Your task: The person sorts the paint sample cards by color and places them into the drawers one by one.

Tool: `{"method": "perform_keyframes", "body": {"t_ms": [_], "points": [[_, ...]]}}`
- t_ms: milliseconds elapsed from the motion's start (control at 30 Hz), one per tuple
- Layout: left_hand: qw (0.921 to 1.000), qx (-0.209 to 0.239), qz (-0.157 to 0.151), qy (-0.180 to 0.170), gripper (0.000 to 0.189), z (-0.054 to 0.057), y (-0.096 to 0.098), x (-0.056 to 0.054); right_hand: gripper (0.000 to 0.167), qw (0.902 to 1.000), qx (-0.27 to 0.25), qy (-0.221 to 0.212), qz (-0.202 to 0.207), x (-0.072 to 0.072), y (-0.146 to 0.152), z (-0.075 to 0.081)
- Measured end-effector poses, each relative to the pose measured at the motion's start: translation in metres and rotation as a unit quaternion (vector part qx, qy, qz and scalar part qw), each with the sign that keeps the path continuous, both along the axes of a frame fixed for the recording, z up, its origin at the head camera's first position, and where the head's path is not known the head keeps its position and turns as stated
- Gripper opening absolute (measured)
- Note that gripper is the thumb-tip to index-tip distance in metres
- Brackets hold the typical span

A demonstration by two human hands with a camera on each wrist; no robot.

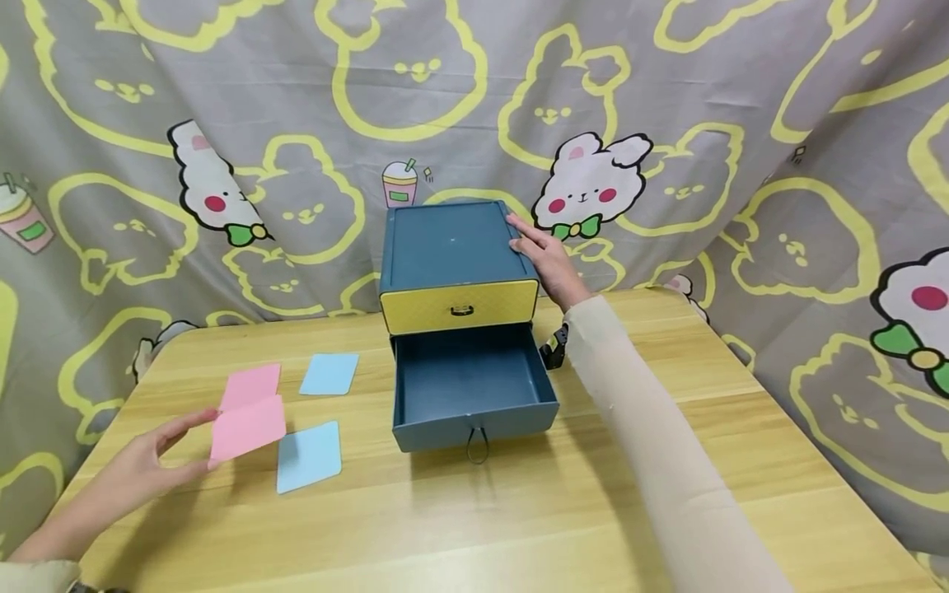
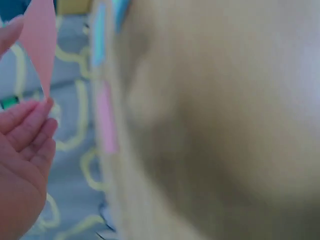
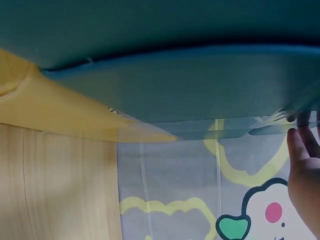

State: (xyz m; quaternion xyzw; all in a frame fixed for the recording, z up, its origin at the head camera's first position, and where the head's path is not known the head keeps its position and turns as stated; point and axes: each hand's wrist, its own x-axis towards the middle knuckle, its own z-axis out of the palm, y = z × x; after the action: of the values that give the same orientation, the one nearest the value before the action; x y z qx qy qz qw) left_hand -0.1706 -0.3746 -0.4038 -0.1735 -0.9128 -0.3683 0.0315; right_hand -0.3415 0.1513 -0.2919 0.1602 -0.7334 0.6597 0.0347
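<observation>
My left hand (image 1: 148, 465) pinches a pink paper square (image 1: 248, 428) by its left edge, thumb on one corner and fingertips on another. In the left wrist view the square (image 2: 42, 40) bows between thumb and fingers. Partly behind it in the head view lies a second pink square (image 1: 254, 383). My right hand (image 1: 547, 257) rests on the right top edge of a dark blue drawer box (image 1: 455, 245), fingers laid over the edge. The upper yellow drawer (image 1: 423, 308) is shut. Below it, the lower drawer (image 1: 474, 427) is pulled out with nothing inside.
Two light blue squares lie left of the box: a rear one (image 1: 329, 375) and a nearer one (image 1: 310, 457). A small black object (image 1: 554, 347) stands by the box's right side. Behind the wooden table (image 1: 474, 527) hangs a grey patterned curtain (image 1: 460, 107).
</observation>
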Motion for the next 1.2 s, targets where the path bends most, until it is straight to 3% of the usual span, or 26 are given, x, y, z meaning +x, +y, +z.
{"method": "perform_keyframes", "body": {"t_ms": [167, 333, 500, 900, 1200], "points": [[0.9998, -0.016, 0.01, 0.003, 0.065, 0.024, 0.024, -0.008, 0.051, 1.0, 0.001, -0.004, 0.002, -0.001, 0.001, 0.0], [0.9991, -0.028, 0.02, -0.025, 0.065, 0.051, 0.054, -0.015, 0.051, 1.0, 0.0, 0.001, -0.004, -0.001, 0.002, 0.001], [0.9995, -0.013, 0.005, -0.028, 0.066, 0.071, 0.083, -0.018, 0.052, 1.0, -0.002, -0.007, -0.003, -0.001, 0.002, 0.002], [0.9978, 0.029, -0.06, 0.007, 0.067, 0.093, 0.143, -0.006, 0.051, 1.0, 0.0, 0.001, 0.004, -0.003, 0.0, 0.0], [0.9966, 0.026, -0.078, 0.007, 0.069, 0.092, 0.193, -0.01, 0.051, 1.0, 0.002, 0.002, 0.0, -0.005, 0.001, -0.002]]}}
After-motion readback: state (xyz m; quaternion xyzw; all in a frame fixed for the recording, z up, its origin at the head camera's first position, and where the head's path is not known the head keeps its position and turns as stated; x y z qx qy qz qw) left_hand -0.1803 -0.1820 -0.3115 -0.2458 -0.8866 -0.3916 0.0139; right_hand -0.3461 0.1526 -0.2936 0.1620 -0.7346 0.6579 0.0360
